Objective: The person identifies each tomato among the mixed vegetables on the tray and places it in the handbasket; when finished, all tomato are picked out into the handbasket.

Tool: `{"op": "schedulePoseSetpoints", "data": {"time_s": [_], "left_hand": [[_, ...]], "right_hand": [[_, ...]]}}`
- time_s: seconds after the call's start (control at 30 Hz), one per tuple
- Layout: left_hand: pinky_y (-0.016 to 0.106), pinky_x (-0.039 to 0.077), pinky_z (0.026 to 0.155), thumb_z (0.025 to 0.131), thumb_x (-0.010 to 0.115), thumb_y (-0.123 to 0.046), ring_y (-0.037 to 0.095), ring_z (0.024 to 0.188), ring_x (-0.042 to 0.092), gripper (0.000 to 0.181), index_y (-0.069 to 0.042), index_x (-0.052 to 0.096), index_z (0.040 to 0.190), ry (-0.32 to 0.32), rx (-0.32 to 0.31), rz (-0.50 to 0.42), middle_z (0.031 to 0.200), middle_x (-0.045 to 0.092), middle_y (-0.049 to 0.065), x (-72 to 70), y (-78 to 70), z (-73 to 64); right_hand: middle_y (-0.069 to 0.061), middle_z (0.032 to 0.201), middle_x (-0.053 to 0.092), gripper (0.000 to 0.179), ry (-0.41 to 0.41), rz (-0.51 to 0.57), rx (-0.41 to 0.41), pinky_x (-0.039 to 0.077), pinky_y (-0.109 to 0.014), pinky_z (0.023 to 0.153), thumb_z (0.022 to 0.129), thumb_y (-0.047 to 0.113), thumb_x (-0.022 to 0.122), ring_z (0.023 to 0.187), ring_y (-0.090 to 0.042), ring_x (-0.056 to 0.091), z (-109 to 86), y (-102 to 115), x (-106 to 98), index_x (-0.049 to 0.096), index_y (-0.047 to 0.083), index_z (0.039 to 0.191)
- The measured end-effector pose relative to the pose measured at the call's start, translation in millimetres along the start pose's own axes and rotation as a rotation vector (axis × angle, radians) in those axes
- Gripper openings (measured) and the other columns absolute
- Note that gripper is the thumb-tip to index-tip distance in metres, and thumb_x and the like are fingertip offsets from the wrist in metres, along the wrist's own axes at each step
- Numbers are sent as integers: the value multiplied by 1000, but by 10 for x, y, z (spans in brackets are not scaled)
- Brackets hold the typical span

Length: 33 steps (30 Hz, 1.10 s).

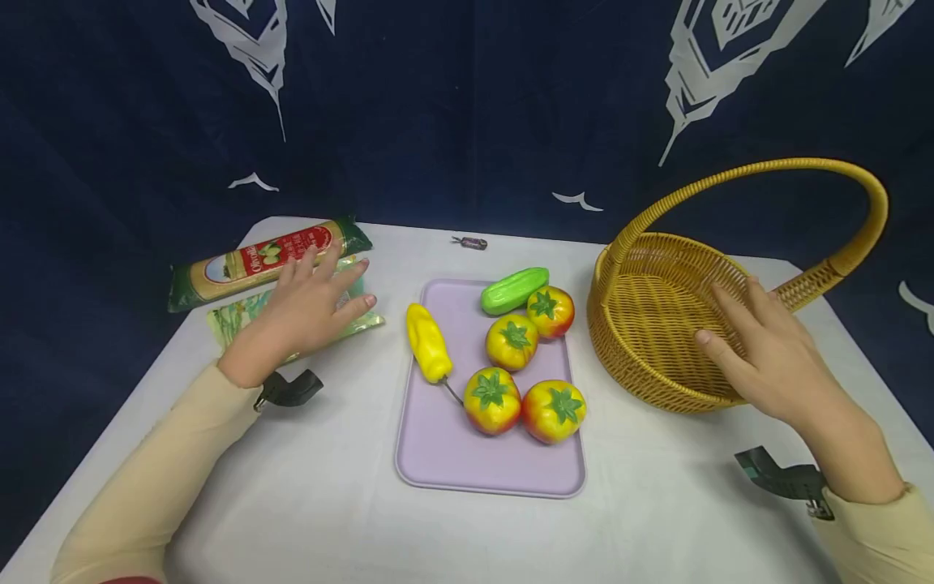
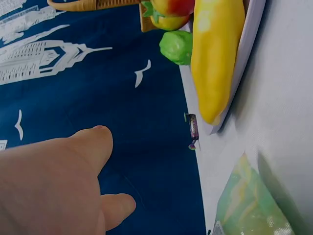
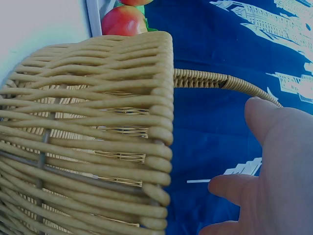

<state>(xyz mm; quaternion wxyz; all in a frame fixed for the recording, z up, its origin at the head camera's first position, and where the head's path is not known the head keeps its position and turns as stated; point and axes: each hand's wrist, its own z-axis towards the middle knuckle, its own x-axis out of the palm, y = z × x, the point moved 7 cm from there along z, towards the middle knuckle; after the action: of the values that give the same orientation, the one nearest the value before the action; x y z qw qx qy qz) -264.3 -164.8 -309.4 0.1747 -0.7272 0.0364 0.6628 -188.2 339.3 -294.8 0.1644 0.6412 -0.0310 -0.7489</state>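
My left hand [image 1: 302,308], its fingers spread, is over a pale green plastic packet [image 1: 237,320] and partly hides it. Just beyond lies a long green-ended bag of pasta [image 1: 219,276] with a red label. On the right, my right hand [image 1: 781,365] hovers at the near right rim of a wicker basket [image 1: 627,357] with a tall arched handle. The right wrist view shows a gap between those fingers and the basket wall [image 3: 88,127]. Neither hand holds anything.
Between the hands lies a lilac tray [image 1: 481,470]. It bears a yellow pepper [image 1: 428,341], a green cucumber [image 1: 515,291] and several red-and-yellow tomatoes [image 1: 493,405]. A small dark wrapped item [image 1: 473,242] lies near the white table's far edge, before a dark blue curtain [image 1: 467,105].
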Motion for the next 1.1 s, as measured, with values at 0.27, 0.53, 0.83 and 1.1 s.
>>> {"op": "schedulePoseSetpoints", "data": {"time_s": [0.27,0.53,0.83,1.1], "left_hand": [[73,4,123,103,45,-53,55,155,7,68,-19,33,161,1,48,13,171,8,23,106,-84,-67],[72,8,123,103,49,-51,55,155,11,66,-19,38,159,4,95,31,170,15,24,248,-211,-189],[72,20,121,100,56,-49,55,150,28,65,-12,48,153,-37,152,50,162,35,26,431,-412,-357],[71,26,120,97,61,-48,53,150,31,66,-10,50,151,-9,181,42,161,38,26,601,-552,-439]], "right_hand": [[-41,163,9,68,-22,40,-58,12,-81,114,105,34,50,145,-68,15,-12,53,26,25,4,161],[-34,164,23,62,-56,99,-131,21,-84,107,104,29,55,145,-63,25,-51,244,55,35,7,158],[-25,153,46,53,-129,113,-291,40,-73,101,97,27,67,135,-51,46,-99,616,125,54,10,146],[-18,147,55,52,-135,99,-394,47,-61,99,91,26,75,131,-42,54,-146,880,239,61,13,139]]}}
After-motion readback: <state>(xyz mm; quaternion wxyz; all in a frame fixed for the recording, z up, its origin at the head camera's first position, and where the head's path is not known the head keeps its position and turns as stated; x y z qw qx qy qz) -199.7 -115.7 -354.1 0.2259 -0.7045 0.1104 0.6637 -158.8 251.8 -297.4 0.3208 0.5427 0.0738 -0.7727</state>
